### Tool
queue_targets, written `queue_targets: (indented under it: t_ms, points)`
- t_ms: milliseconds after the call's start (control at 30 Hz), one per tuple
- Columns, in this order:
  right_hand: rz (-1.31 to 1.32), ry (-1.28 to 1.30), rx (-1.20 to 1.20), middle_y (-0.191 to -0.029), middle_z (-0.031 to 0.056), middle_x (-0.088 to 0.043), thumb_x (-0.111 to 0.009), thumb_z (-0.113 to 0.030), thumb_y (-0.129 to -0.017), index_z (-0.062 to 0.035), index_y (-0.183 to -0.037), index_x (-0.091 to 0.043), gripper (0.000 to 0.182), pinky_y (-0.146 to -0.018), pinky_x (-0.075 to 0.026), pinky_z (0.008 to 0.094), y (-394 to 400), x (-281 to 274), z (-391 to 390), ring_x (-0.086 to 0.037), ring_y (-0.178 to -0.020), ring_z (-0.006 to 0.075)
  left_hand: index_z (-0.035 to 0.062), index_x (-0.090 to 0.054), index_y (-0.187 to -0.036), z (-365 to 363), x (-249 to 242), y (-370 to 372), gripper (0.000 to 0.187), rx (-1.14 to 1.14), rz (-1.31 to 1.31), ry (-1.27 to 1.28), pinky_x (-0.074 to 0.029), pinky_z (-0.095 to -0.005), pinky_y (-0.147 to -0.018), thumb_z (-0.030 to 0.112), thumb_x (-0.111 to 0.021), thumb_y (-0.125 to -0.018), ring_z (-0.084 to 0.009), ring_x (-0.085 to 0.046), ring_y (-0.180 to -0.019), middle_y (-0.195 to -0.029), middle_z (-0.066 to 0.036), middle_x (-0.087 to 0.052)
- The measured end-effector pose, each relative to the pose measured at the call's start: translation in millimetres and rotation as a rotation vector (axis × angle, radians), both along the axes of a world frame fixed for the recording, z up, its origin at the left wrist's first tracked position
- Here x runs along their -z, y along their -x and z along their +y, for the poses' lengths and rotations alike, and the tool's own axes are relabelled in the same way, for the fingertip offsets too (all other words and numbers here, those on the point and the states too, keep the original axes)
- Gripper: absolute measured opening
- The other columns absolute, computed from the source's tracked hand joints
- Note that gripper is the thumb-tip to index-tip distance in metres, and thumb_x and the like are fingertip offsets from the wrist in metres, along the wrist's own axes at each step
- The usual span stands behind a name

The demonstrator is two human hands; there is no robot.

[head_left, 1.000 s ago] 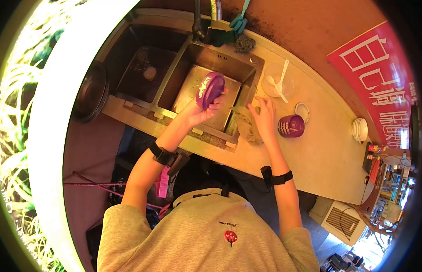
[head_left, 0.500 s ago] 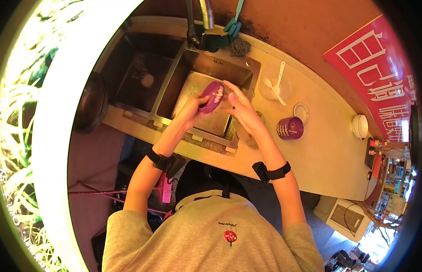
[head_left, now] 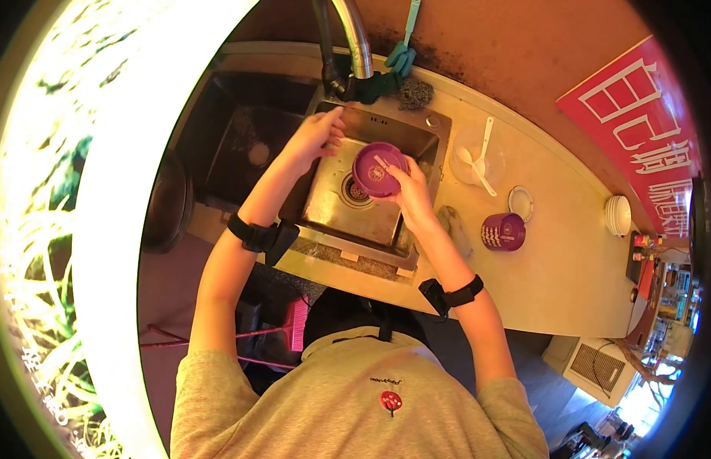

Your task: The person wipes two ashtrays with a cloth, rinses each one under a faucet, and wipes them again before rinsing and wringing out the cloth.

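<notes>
My right hand (head_left: pixel 407 187) holds a purple bowl (head_left: pixel 377 170) over the right basin of the steel sink (head_left: pixel 371 222), above the drain (head_left: pixel 355 191). My left hand (head_left: pixel 319 131) is stretched toward the base of the tap (head_left: pixel 348 46) at the back of the sink, its fingers near the tap handle; whether it grips it I cannot tell. A second purple cup (head_left: pixel 502 231) lies on its side on the counter to the right.
On the counter (head_left: pixel 554 268) sit a clear bowl with white spoons (head_left: pixel 478 157), a round lid (head_left: pixel 521 203), a cloth (head_left: pixel 453 226) and stacked white dishes (head_left: pixel 619 216). A scouring pad (head_left: pixel 415 93) lies behind the sink. A dark left basin (head_left: pixel 245 145) adjoins.
The purple bowl passed from my left hand to my right hand. My left hand moved up to the tap. The view shifted slightly down.
</notes>
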State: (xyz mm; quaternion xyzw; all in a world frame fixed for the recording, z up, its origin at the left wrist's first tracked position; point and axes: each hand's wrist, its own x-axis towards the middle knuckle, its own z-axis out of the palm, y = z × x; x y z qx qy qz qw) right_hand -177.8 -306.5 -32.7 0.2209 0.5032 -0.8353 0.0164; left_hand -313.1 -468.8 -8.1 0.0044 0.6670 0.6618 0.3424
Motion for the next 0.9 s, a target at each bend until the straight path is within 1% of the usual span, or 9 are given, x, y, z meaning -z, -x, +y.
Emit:
queue_targets:
  t_ms: [100, 233, 333, 400, 500, 733, 767, 800, 900]
  points:
    - [0.013, -0.157, 0.036, -0.108, 0.0125, -0.051, -0.049, -0.017, -0.087, -0.0012, -0.111, -0.042, 0.029, -0.067, -0.055, 0.0330, 16.8, 0.0, -4.5, -0.059, -0.090, 0.0209, 0.0064, -0.048, -0.100, 16.5, -1.1, -21.9, 0.045, 0.130, -0.036, 0.079, -0.046, -0.0256, -0.061, 0.046, -0.057, -0.080, -0.0112, -0.054, -0.077, -0.091, -0.003, -0.053]
    - [-0.067, -0.290, -0.137, -0.105, 0.0123, -0.054, -0.054, -0.025, -0.085, -0.0028, -0.111, -0.048, 0.035, -0.062, -0.054, 0.0309, 35.5, -20.5, 0.0, -0.059, -0.091, 0.0217, 0.0041, -0.050, -0.102, 16.6, 23.6, -27.3, 0.025, 0.111, -0.004, -0.046, -0.054, -0.0276, -0.059, 0.021, -0.056, -0.085, -0.0123, -0.057, -0.080, -0.093, -0.005, -0.055]
    - [-0.053, -1.092, -0.328, -0.103, 0.0132, -0.056, -0.057, -0.029, -0.082, -0.0012, -0.103, -0.053, 0.035, -0.066, -0.051, 0.0338, 66.2, -36.7, 32.5, -0.059, -0.089, 0.0240, -0.0012, -0.048, -0.103, 8.1, 37.6, -17.0, 0.024, -0.016, -0.040, -0.123, -0.057, -0.0294, -0.053, 0.016, -0.053, -0.086, -0.0179, -0.059, -0.077, -0.090, -0.010, -0.055]
    - [0.125, -1.575, -0.126, -0.098, 0.0126, -0.056, -0.058, -0.028, -0.080, -0.0002, -0.095, -0.055, 0.032, -0.070, -0.047, 0.0354, 87.9, -52.7, 44.8, -0.056, -0.088, 0.0262, -0.0010, -0.048, -0.100, 3.5, 32.3, -16.3, 0.021, -0.061, -0.067, -0.143, -0.057, -0.0299, -0.053, 0.014, -0.051, -0.086, -0.0183, -0.060, -0.074, -0.089, -0.011, -0.055]
    - [0.624, -1.922, -0.122, -0.093, 0.0107, -0.055, -0.058, -0.026, -0.078, -0.0014, -0.093, -0.056, 0.029, -0.071, -0.046, 0.0356, 131.8, -62.7, 61.2, -0.054, -0.088, 0.0259, -0.0009, -0.046, -0.098, 2.7, 20.0, -19.3, 0.018, -0.127, -0.095, -0.182, -0.057, -0.0302, -0.053, 0.013, -0.050, -0.086, -0.0183, -0.061, -0.073, -0.088, -0.011, -0.054]
    - [1.261, -1.827, -0.478, -0.096, 0.0126, -0.055, -0.062, -0.016, -0.065, 0.0023, -0.092, -0.055, 0.034, -0.082, -0.041, 0.0371, 212.9, -20.2, 41.5, -0.050, -0.095, 0.0273, -0.0032, -0.045, -0.098, 10.0, -21.4, -29.9, 0.016, -0.267, -0.007, -0.213, -0.057, -0.0322, -0.061, 0.007, -0.046, -0.086, -0.0178, -0.059, -0.077, -0.088, -0.011, -0.054]
    - [1.345, -1.965, -0.559, -0.094, 0.0110, -0.054, -0.059, -0.015, -0.065, 0.0019, -0.089, -0.054, 0.029, -0.079, -0.041, 0.0354, 217.7, -14.8, 37.3, -0.049, -0.095, 0.0240, -0.0038, -0.045, -0.098, 10.4, -25.7, -30.7, 0.017, -0.286, -0.012, -0.216, -0.057, -0.0323, -0.061, 0.007, -0.046, -0.085, -0.0182, -0.059, -0.077, -0.089, -0.012, -0.053]
    - [1.066, -1.974, -0.656, -0.084, 0.0089, -0.054, -0.055, -0.014, -0.066, -0.0015, -0.081, -0.057, 0.019, -0.071, -0.041, 0.0323, 227.0, 7.4, 32.5, -0.050, -0.085, 0.0218, -0.0045, -0.045, -0.099, 10.5, -30.4, -32.2, 0.018, -0.305, -0.019, -0.219, -0.057, -0.0324, -0.061, 0.006, -0.045, -0.085, -0.0186, -0.059, -0.078, -0.089, -0.012, -0.053]
    - [1.172, -2.306, -0.594, -0.072, 0.0051, -0.055, -0.052, -0.017, -0.068, -0.0046, -0.070, -0.060, 0.015, -0.061, -0.038, 0.0309, 240.3, 35.0, 22.1, -0.051, -0.072, 0.0208, -0.0064, -0.044, -0.104, 9.3, -46.4, -37.4, 0.023, -0.308, -0.067, -0.291, -0.058, -0.0334, -0.062, 0.004, -0.044, -0.083, -0.0206, -0.058, -0.080, -0.092, -0.013, -0.051]
